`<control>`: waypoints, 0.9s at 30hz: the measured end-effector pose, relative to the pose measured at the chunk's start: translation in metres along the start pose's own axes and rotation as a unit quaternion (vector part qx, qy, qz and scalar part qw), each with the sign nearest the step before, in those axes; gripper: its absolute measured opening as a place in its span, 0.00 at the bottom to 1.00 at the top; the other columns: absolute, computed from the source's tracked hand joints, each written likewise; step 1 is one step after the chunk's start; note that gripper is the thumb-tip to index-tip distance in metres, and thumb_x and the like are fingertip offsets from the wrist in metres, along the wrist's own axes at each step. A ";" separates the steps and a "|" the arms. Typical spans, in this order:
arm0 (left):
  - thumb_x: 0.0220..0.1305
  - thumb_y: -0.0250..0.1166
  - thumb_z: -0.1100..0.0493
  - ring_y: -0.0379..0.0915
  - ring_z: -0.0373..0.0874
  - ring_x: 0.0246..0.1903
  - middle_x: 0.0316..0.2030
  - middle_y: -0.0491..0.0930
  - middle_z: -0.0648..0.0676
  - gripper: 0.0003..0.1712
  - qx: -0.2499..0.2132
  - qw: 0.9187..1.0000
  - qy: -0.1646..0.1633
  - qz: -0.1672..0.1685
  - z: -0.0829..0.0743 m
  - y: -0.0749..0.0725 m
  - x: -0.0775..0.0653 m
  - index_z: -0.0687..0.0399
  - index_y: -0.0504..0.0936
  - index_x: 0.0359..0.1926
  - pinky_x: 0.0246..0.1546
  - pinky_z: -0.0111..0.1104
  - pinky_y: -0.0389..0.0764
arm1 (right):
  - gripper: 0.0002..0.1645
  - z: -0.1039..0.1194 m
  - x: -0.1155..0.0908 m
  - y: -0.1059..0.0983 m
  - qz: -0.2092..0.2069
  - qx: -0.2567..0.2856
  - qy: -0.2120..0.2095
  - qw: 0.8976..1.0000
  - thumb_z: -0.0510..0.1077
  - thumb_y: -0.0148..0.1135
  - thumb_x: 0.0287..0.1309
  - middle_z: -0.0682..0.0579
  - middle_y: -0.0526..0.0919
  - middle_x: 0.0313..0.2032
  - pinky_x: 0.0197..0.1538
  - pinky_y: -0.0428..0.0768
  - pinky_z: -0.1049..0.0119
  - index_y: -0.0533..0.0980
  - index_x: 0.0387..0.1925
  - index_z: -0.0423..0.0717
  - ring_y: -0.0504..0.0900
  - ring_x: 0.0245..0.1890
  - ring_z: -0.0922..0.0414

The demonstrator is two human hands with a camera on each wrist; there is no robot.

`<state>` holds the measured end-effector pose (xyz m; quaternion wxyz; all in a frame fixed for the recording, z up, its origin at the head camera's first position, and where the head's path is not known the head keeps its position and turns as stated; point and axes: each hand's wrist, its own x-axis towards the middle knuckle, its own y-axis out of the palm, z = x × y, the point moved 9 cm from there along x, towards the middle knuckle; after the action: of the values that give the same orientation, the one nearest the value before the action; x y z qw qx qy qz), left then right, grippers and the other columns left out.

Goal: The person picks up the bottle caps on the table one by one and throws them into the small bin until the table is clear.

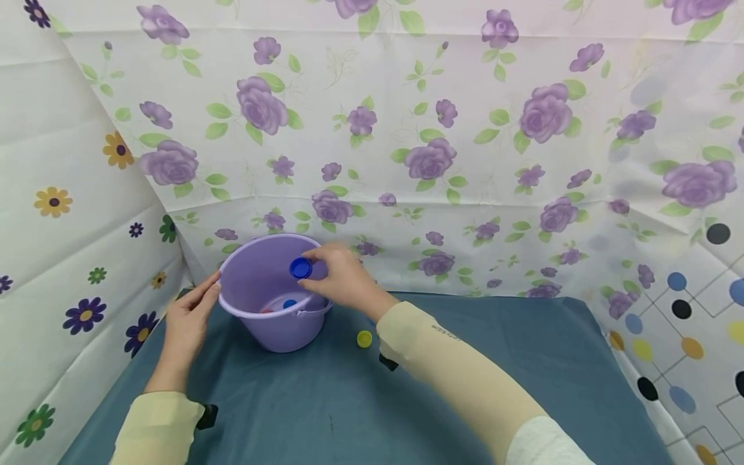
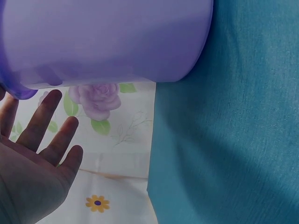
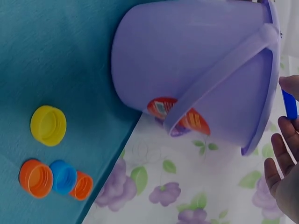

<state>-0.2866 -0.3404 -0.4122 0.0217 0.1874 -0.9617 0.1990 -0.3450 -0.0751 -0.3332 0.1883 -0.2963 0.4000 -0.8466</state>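
Showing dk blue, rnd, shallow: cap [image 1: 300,268] btwn R fingers [image 1: 321,252].

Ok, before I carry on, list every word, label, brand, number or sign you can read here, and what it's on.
No text is legible.
Dark lettering on the right sleeve: too small and blurred to read.
Red-orange label on the purple bucket: print too blurred to read.
Blue cap in the right hand: no lettering visible.
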 end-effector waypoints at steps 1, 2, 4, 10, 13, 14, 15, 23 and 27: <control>0.63 0.55 0.38 0.66 0.29 0.58 0.63 0.70 0.45 0.28 0.000 1.000 -0.001 0.001 0.000 0.000 0.000 0.37 0.71 0.62 0.47 0.13 0.70 | 0.27 0.002 0.001 0.002 0.003 -0.002 -0.004 1.000 0.55 0.70 0.49 0.60 0.81 0.43 0.51 0.74 0.67 0.78 0.51 0.53 0.75 0.47 0.60; 0.63 0.55 0.38 0.66 0.29 0.58 0.63 0.70 0.45 0.28 -0.001 1.000 -0.002 0.001 0.000 0.000 0.000 0.38 0.71 0.62 0.47 0.13 0.70 | 0.27 0.004 0.002 0.005 0.006 -0.005 -0.006 1.000 0.55 0.70 0.49 0.60 0.81 0.43 0.51 0.74 0.67 0.78 0.51 0.53 0.75 0.47 0.60; 0.63 0.55 0.38 0.66 0.29 0.58 0.63 0.70 0.45 0.28 -0.001 1.000 -0.003 0.002 0.001 0.000 0.000 0.38 0.71 0.63 0.47 0.13 0.70 | 0.27 0.007 0.004 0.009 0.011 -0.012 -0.013 1.000 0.55 0.70 0.49 0.60 0.81 0.43 0.51 0.73 0.67 0.78 0.51 0.53 0.75 0.48 0.59; 0.62 0.54 0.36 0.65 0.31 0.60 0.63 0.70 0.43 0.28 0.003 1.000 -0.007 0.002 0.001 0.000 0.000 0.34 0.71 0.62 0.51 0.17 0.71 | 0.29 0.013 0.008 0.021 0.030 -0.022 -0.009 0.999 0.56 0.69 0.49 0.61 0.81 0.45 0.51 0.74 0.70 0.77 0.53 0.53 0.74 0.48 0.62; 0.62 0.54 0.36 0.66 0.32 0.60 0.62 0.70 0.43 0.28 0.007 1.000 -0.004 0.001 0.000 0.000 0.000 0.34 0.71 0.62 0.55 0.22 0.72 | 0.29 0.015 0.009 0.027 0.043 -0.028 -0.007 0.999 0.56 0.69 0.49 0.61 0.81 0.45 0.49 0.75 0.72 0.77 0.53 0.53 0.74 0.47 0.63; 0.62 0.54 0.35 0.66 0.32 0.60 0.62 0.70 0.42 0.28 0.007 1.000 -0.005 0.001 0.001 0.000 0.000 0.34 0.71 0.62 0.56 0.24 0.72 | 0.29 0.015 0.009 0.028 0.046 -0.028 -0.007 0.999 0.56 0.69 0.49 0.61 0.81 0.45 0.49 0.76 0.73 0.76 0.54 0.53 0.74 0.47 0.64; 0.62 0.54 0.35 0.65 0.33 0.60 0.63 0.70 0.42 0.28 0.007 1.000 -0.006 0.002 0.001 0.001 0.000 0.33 0.71 0.62 0.58 0.27 0.72 | 0.29 0.016 0.009 0.030 0.049 -0.029 -0.007 0.998 0.56 0.69 0.49 0.61 0.81 0.45 0.49 0.76 0.73 0.76 0.54 0.52 0.74 0.46 0.65; 0.62 0.53 0.34 0.63 0.38 0.64 0.64 0.67 0.43 0.28 -0.004 1.000 -0.012 0.011 0.003 0.002 0.002 0.31 0.70 0.62 0.63 0.46 0.66 | 0.28 0.017 0.010 0.038 0.062 -0.021 -0.002 0.998 0.55 0.69 0.49 0.62 0.80 0.44 0.47 0.76 0.75 0.77 0.53 0.54 0.74 0.45 0.66; 0.62 0.52 0.34 0.64 0.38 0.63 0.64 0.68 0.43 0.28 0.000 1.000 -0.013 0.009 0.003 0.002 0.002 0.30 0.70 0.62 0.63 0.47 0.67 | 0.28 0.016 0.010 0.040 0.065 -0.012 0.002 0.998 0.55 0.69 0.49 0.62 0.81 0.44 0.47 0.76 0.75 0.77 0.53 0.54 0.74 0.46 0.66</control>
<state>-0.2887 -0.3405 -0.4151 0.0078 0.1816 -0.9635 0.1965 -0.3388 -0.1142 -0.3533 0.2385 -0.2701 0.4285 -0.8286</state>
